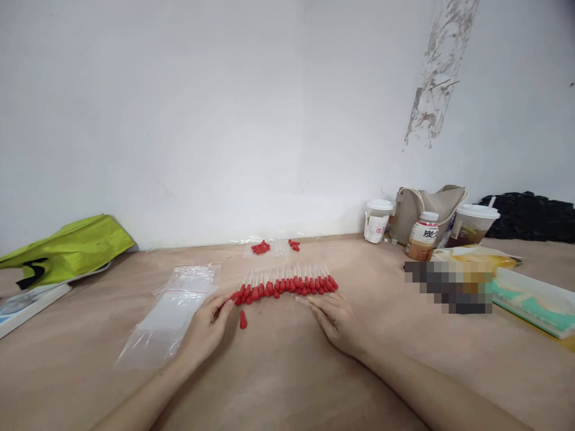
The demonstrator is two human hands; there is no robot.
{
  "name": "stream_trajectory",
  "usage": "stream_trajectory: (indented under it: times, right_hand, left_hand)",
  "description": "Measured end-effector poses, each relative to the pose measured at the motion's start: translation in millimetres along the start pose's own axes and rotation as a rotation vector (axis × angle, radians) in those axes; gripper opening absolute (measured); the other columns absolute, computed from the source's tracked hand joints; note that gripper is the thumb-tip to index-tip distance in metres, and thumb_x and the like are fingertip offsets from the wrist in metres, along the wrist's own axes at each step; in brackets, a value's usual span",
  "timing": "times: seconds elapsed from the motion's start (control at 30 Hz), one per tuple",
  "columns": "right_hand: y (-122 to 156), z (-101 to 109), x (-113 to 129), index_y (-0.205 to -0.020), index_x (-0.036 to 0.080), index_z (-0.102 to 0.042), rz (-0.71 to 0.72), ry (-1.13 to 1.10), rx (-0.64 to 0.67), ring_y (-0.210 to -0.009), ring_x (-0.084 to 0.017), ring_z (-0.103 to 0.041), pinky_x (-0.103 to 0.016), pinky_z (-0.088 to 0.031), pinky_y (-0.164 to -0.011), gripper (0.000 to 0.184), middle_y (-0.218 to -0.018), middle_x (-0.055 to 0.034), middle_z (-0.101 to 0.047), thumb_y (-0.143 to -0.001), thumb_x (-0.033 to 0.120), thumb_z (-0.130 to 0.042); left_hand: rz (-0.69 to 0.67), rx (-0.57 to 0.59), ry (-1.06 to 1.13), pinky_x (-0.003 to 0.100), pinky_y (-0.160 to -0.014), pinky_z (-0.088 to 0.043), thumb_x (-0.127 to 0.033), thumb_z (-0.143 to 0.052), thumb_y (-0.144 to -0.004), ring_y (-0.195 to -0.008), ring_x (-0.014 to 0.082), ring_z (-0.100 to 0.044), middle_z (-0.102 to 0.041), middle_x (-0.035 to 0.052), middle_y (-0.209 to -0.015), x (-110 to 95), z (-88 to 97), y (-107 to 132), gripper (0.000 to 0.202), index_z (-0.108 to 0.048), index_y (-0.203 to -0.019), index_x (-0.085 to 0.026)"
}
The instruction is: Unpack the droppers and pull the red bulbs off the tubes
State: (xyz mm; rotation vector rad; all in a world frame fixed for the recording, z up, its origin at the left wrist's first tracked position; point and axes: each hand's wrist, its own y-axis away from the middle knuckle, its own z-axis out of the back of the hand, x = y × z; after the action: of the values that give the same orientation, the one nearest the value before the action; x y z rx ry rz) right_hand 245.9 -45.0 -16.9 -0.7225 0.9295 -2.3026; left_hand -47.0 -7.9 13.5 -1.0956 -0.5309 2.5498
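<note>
The row of droppers (pixel 287 282), red bulbs facing the person, is lying mid-desk (pixel 287 371), parallel to the far edge. The left hand (pixel 206 329) and right hand (pixel 339 323) are resting flat just short of it, fingers (pixel 224 306) released and grasping nothing, their tips just beside the row's bulbs. A loose red bulb (pixel 243 319) is lying between the hands, close to the left fingers. Plastic bags (pixel 175 311) are lying toward the left edge.

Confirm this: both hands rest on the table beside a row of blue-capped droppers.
Not quite: the caps are red, not blue. The head view shows the left hand and right hand resting on the table beside the row of droppers.
</note>
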Motion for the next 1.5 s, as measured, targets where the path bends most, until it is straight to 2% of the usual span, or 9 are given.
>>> stream_trajectory:
  times: [0.17,0.37,0.53,0.73,0.9,1.07,1.23,1.4,1.5]
  right_hand:
    - [-6,-9,2,-0.094,0.019,-0.061,0.009,0.098,-0.046,-0.069,-0.014,-0.053,-0.028,-0.033,-0.070,0.022,-0.076,-0.0036,-0.065,-0.085,0.016,-0.042]
    - [-15,-17,2,-0.082,0.016,-0.063,0.089,0.247,-0.022,-0.066,-0.014,-0.049,-0.028,-0.028,-0.066,0.020,-0.064,-0.0041,-0.060,-0.083,0.015,-0.043]
    - [-16,-19,3,-0.084,0.017,-0.063,0.029,0.247,0.052,-0.070,-0.015,-0.050,-0.028,-0.028,-0.068,0.020,-0.070,-0.0046,-0.061,-0.083,0.017,-0.043]
    - [-16,-17,11,-0.090,0.019,-0.060,-0.063,0.215,0.165,-0.075,-0.016,-0.050,-0.030,-0.028,-0.071,0.018,-0.078,-0.0035,-0.062,-0.081,0.031,-0.049]
    - [-17,-15,19,-0.092,0.021,-0.058,-0.129,0.177,0.193,-0.080,-0.018,-0.049,-0.032,-0.029,-0.073,0.034,-0.084,-0.0033,-0.062,-0.074,0.049,-0.055]
    - [-16,-14,20,-0.091,0.021,-0.059,-0.179,0.131,0.173,-0.079,-0.018,-0.050,-0.032,-0.030,-0.074,0.032,-0.080,-0.0029,-0.061,-0.074,0.048,-0.055]
    - [-13,-14,15,-0.086,0.020,-0.061,-0.242,0.048,0.098,-0.072,-0.016,-0.051,-0.031,-0.031,-0.074,0.018,-0.072,-0.0017,-0.060,-0.076,0.034,-0.054]
    - [-11,-13,7,-0.070,0.019,-0.058,-0.381,-0.002,0.035,-0.064,-0.015,-0.050,-0.028,-0.033,-0.065,0.017,-0.063,-0.0007,-0.058,-0.079,0.026,-0.046]
    - [-11,-15,3,-0.061,0.018,-0.054,-0.381,0.009,0.050,-0.059,-0.014,-0.048,-0.025,-0.032,-0.060,0.022,-0.057,0.0000,-0.055,-0.080,0.025,-0.044]
  left_hand:
    - [0.207,0.011,0.046,0.029,-0.063,-0.045,-0.037,-0.045,-0.077,-0.066,0.0173,-0.058,-0.061,0.0017,-0.072,28,3.9,-6,0.038,-0.058,-0.107,-0.018]
    - [0.188,0.014,0.073,0.024,-0.055,-0.041,-0.043,-0.058,-0.067,-0.058,0.0146,-0.054,-0.057,-0.0025,-0.061,33,-1.1,-3,0.034,-0.055,-0.090,-0.018]
    - [0.154,0.049,0.090,0.024,-0.054,-0.042,-0.048,-0.061,-0.064,-0.056,0.0140,-0.052,-0.056,-0.0031,-0.061,25,-5.1,0,0.040,-0.055,-0.091,-0.018]
    - [0.200,0.081,0.114,0.027,-0.062,-0.043,-0.052,-0.053,-0.070,-0.068,0.0185,-0.059,-0.064,0.0009,-0.070,15,-2.9,2,0.038,-0.058,-0.085,-0.017]
    - [0.208,0.091,0.095,0.027,-0.063,-0.042,-0.049,-0.048,-0.074,-0.067,0.0173,-0.059,-0.065,0.0002,-0.071,10,-1.2,-1,0.033,-0.058,-0.082,-0.018]
    - [0.214,0.042,0.066,0.026,-0.059,-0.042,-0.048,-0.048,-0.075,-0.064,0.0168,-0.057,-0.065,0.0018,-0.072,17,-7.0,-6,0.035,-0.057,-0.088,-0.018]
    - [0.034,-0.025,-0.146,0.029,-0.070,-0.043,-0.050,-0.055,-0.070,-0.084,0.0201,-0.054,-0.058,0.0051,-0.097,16,-12.5,-19,0.037,-0.058,-0.092,-0.020]
    - [-0.275,0.039,-0.367,0.036,-0.080,-0.037,-0.051,-0.057,-0.069,-0.092,0.0227,-0.049,-0.056,0.0037,-0.095,-5,-15.1,-35,0.035,-0.058,-0.090,-0.023]
    - [-0.423,0.041,-0.506,0.041,-0.084,-0.032,-0.053,-0.057,-0.069,-0.091,0.0244,-0.049,-0.059,0.0049,-0.092,-15,-18.6,-40,0.039,-0.057,-0.094,-0.022]
